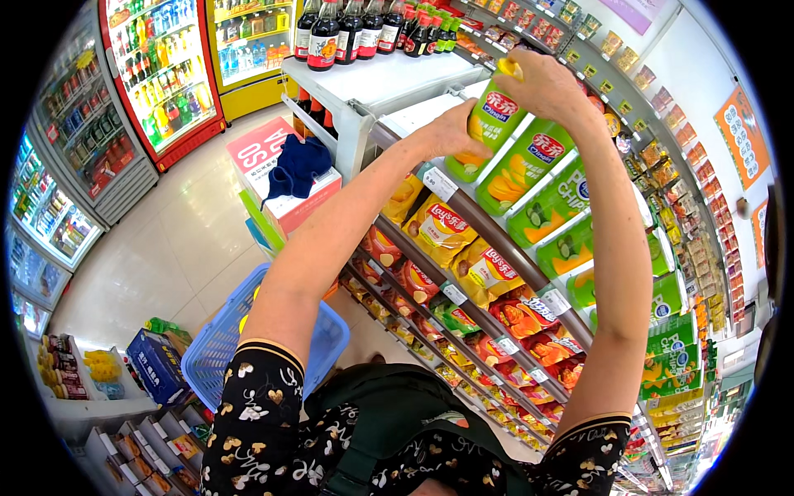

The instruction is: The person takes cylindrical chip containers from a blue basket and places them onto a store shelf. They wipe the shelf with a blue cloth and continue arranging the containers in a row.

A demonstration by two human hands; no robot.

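Observation:
My left hand (456,133) grips the side of a green chip canister (493,121) with a yellow lid. On the lid end of that same canister rests my right hand (543,80), its fingers curled around the yellow top. The canister stands tilted in view at the near end of the top shelf. Right beside it is a matching green canister (530,161), followed by a row of other green chip canisters (558,201). A price tag (439,180) sits on the brown shelf edge just below my left hand.
Bagged chips (443,226) fill the lower shelves. Dark sauce bottles (322,40) stand on a white end shelf (372,80). A blue basket (211,347) is at my left, near a pink-and-white carton (310,201) bearing dark blue cloth (301,164). Drink coolers (164,80) line the far side.

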